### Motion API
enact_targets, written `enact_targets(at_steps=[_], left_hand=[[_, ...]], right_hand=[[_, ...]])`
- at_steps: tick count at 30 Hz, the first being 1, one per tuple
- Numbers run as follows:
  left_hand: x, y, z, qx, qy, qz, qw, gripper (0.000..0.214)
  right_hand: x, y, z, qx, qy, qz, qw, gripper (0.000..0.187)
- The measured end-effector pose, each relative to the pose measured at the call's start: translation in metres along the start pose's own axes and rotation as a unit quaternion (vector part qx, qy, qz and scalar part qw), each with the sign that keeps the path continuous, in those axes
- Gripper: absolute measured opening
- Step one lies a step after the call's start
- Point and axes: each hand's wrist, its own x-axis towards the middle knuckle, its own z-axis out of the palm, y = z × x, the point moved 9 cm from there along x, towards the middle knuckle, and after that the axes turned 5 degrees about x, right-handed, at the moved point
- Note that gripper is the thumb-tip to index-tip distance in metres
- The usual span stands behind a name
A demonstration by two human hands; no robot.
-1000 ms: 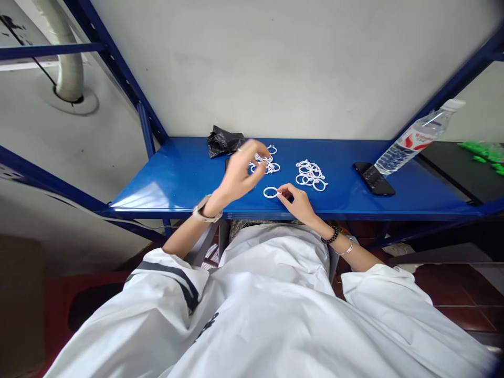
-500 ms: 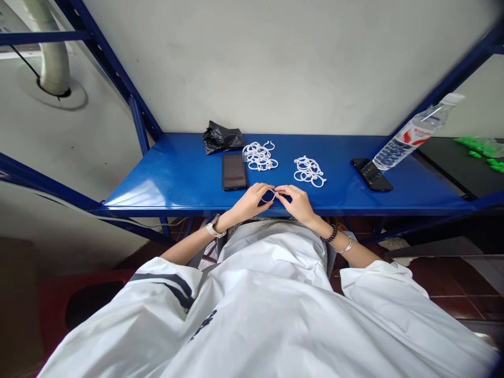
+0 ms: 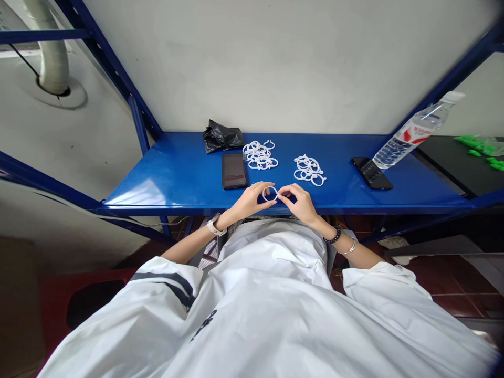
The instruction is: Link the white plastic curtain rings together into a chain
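Note:
A single white plastic ring (image 3: 270,192) is held between both hands at the front edge of the blue shelf (image 3: 177,178). My left hand (image 3: 250,200) pinches its left side and my right hand (image 3: 300,202) pinches its right side. Two piles of white rings lie behind the hands: one pile (image 3: 260,155) further back at the left, another pile (image 3: 309,170) to the right.
A dark phone (image 3: 234,171) lies face up left of the ring piles, with a crumpled black bag (image 3: 222,138) behind it. A second phone (image 3: 371,173) and a leaning water bottle (image 3: 415,131) are at the right. Green parts (image 3: 482,151) sit far right.
My left hand came down from over the back pile to the front edge and joined my right hand on the single ring, which now is lifted slightly between them.

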Motion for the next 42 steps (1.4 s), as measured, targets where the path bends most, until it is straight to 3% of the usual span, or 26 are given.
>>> enact_targets(at_steps=[11,33,42], left_hand=[[0.0014,-0.0076,0.0042,-0.065,-0.033,-0.037,0.997,0.045],[0.0009,-0.0069,0.0049,-0.077,-0.039,-0.048,0.995,0.050],[0.0023,-0.0062,0.0010,-0.063,-0.017,-0.037,0.997,0.030]], right_hand=[[0.0001,-0.0034,0.0007,-0.007,0.006,-0.006,1.000,0.013],[-0.0021,-0.0039,-0.0025,0.002,0.025,-0.016,1.000,0.016],[-0.0032,-0.0044,-0.0002,-0.013,0.021,-0.028,0.999,0.013]])
